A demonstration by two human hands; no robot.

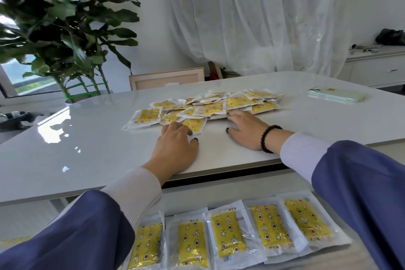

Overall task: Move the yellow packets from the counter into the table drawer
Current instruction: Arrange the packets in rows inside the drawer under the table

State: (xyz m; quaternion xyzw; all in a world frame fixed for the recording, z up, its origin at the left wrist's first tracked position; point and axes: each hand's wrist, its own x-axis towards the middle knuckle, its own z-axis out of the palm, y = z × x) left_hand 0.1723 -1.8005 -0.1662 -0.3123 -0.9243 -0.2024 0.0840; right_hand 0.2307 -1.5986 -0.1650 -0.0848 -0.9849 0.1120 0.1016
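White curtains point(252, 17), leafy plant point(65, 17), sideboard point(377, 68).

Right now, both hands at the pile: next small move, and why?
Probably close the left hand on the nearest yellow star-patterned plastic packet at the pile's front edge. Its fingers already rest on that packet, the right hand lies flat beside the pile, holding nothing, and the open drawer below already holds a row of five packets.

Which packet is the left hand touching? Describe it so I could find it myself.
On the white table, find the heap of yellow packets. The left hand rests its fingertips on the packet at the heap's near edge. Unlike its neighbours, it juts out toward the person.
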